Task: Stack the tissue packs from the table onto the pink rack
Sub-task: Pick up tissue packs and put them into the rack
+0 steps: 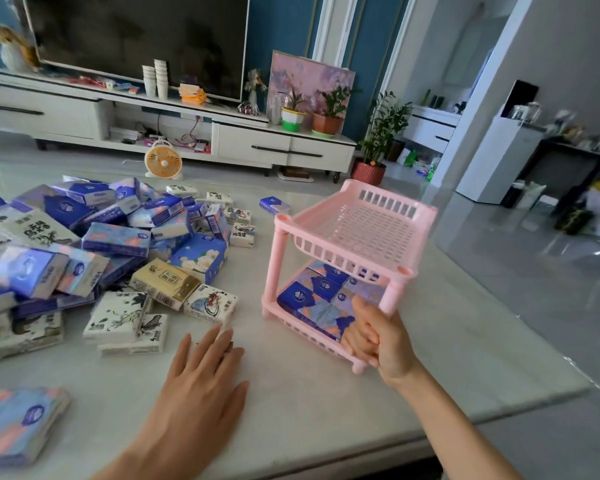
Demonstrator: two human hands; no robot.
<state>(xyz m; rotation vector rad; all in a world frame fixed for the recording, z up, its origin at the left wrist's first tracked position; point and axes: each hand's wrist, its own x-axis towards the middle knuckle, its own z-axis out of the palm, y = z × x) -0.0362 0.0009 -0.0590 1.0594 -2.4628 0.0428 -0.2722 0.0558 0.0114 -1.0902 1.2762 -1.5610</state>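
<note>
A pink two-tier rack (352,233) stands on the pale table (309,403), right of centre. Its top shelf holds nothing; the bottom shelf holds several blue and purple tissue packs (321,299). My right hand (378,336) reaches into the bottom shelf at the near right post, fingers curled against the packs there. My left hand (205,372) hovers flat over the table with fingers straight, holding nothing, just below a white pack with a painted figure (211,303). A large heap of tissue packs (94,244) covers the table's left side.
One blue and pink pack (18,424) lies alone at the near left edge. A small blue pack (274,205) sits behind the rack. The table's right edge runs close past the rack. A TV cabinet (153,123) and potted plants stand beyond.
</note>
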